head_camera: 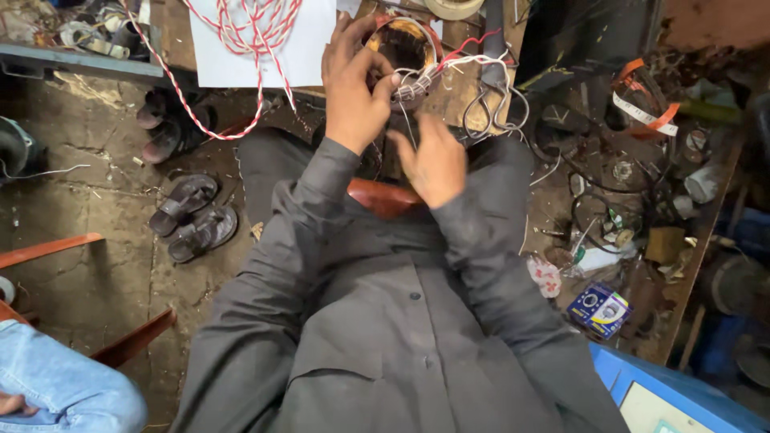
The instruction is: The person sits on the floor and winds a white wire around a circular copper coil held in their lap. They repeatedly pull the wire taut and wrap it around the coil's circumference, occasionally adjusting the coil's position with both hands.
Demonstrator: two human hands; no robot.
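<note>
My left hand [353, 88] grips the round copper-wound motor stator [403, 44] that sits on the wooden workbench [449, 100] ahead of my knees, thumb pinching the bundle of white and red lead wires [417, 84] at its lower rim. My right hand [433, 164] hovers just below, blurred, fingers loosely spread, holding nothing. Steel scissors [489, 108] lie just right of the stator

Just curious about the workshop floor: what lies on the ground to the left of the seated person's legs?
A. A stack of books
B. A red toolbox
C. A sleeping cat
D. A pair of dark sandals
D: a pair of dark sandals lies side by side on the dusty concrete floor, left of the person's grey-clad legs; no toolbox, cat or books show there.
</note>
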